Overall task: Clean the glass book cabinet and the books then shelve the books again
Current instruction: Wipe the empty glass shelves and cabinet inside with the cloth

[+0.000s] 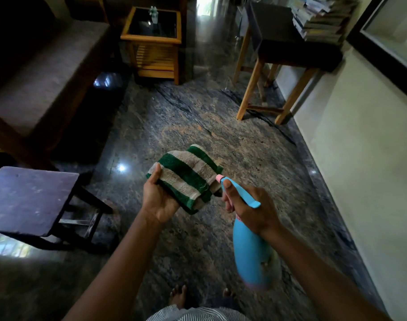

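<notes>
My left hand [157, 200] holds a folded green-and-beige striped cloth [188, 176] from below, thumb on its near edge. My right hand [251, 209] grips the neck of a blue spray bottle [252, 253], a finger on the trigger. The bottle's pink nozzle [219, 177] points at the cloth, almost touching it. A stack of books [320, 18] lies on a dark-topped wooden table [297, 54] at the back right. The black frame of a glass cabinet [392, 40] shows at the top right edge.
A dark stool [29, 200] stands at the left. A sofa [35, 72] fills the far left. A wooden side table [154, 42] with a glass top stands at the back. The cream wall [364, 158] runs along the right. My bare feet [179, 295] stand on the polished stone floor.
</notes>
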The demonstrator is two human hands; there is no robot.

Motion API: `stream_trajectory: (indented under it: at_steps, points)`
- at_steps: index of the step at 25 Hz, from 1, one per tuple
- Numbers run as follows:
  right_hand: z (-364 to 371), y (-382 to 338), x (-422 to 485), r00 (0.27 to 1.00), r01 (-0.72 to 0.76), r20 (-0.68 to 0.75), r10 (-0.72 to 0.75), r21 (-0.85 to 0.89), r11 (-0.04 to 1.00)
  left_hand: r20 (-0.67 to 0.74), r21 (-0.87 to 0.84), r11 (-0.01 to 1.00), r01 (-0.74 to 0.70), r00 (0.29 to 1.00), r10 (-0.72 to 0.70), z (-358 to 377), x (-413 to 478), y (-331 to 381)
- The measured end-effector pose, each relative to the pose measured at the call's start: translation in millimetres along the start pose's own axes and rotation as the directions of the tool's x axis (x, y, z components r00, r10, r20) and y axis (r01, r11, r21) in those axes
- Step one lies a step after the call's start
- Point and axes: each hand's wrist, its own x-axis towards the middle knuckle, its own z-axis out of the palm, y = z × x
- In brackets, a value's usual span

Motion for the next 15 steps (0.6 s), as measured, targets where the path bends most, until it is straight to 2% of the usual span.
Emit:
stream_trajectory:
  at_steps: [4, 8, 12, 15]
  points:
    - [-1.4, -0.3, -1.3, 0.994, -0.01, 0.109, -0.001, 0.1, 0.995, -0.015, 0.01, 1.0, -0.001, 1.0, 0.001, -2.8, 0.2, 0.1]
    - [3.6, -1.9, -3.8, 0.986, 0.042, 0.165, -0.033, -0.048, 0.998, -0.022, 0.016, 1.0, -0.011, 1.0, 0.011, -4.4, 0.1, -0.4]
    - [1.3, 0.8, -3.5, 0.989, 0.009, 0.146, -0.016, 0.046, 0.999, -0.023, -0.001, 1.0, -0.014, 1.0, 0.014, -6.7, 1.5, 2.2]
    - [0.3, 1.0, -2.9, 0.993, -0.078, 0.094, 0.078, -0.001, 0.997, -0.014, -0.001, 1.0, -0.016, 1.0, 0.016, -8.5, 1.2, 2.3]
